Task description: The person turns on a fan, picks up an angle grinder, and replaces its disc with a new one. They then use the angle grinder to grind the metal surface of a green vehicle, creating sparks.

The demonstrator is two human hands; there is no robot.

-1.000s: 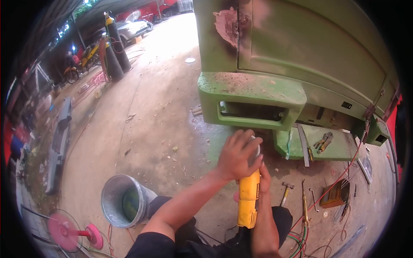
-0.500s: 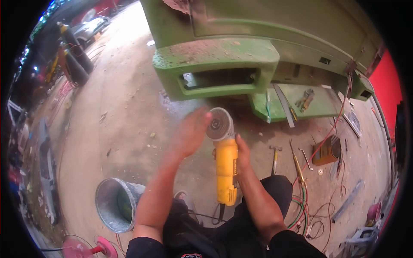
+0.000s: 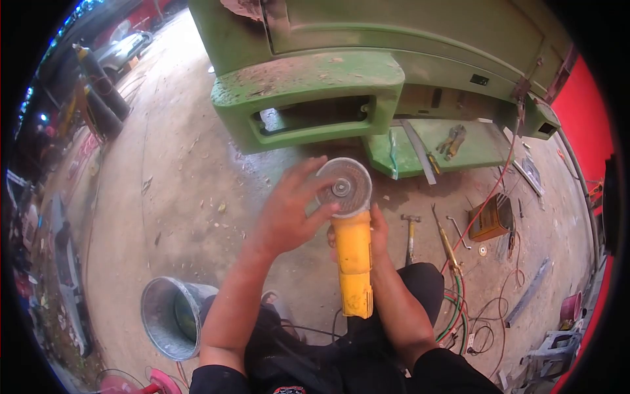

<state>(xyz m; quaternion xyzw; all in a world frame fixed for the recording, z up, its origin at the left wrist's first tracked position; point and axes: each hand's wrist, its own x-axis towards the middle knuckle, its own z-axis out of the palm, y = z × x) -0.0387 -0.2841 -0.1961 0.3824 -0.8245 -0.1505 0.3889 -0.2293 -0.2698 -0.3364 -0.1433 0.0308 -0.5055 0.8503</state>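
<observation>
A yellow angle grinder (image 3: 354,256) is held upright before me, with its round grey disc (image 3: 342,187) at the top facing me. My right hand (image 3: 377,240) is wrapped round the grinder's body from behind and the right side, just below the disc. Spread fingers of my left hand (image 3: 292,207) reach over the left part of the disc, and the thumb lies near its lower edge. Beyond the disc is the green vehicle step (image 3: 308,75), its top scuffed and dusty.
A bucket (image 3: 172,318) stands at lower left. On the right floor are a hammer (image 3: 411,236), a torch (image 3: 446,240), hoses and a rusty can (image 3: 491,218). Pliers (image 3: 451,142) lie on the lower green panel (image 3: 387,157). Gas cylinders (image 3: 102,85) stand at upper left.
The grinder has turned so that its disc faces me more fully. My left hand has moved onto the disc with fingers spread. The view has shifted slightly.
</observation>
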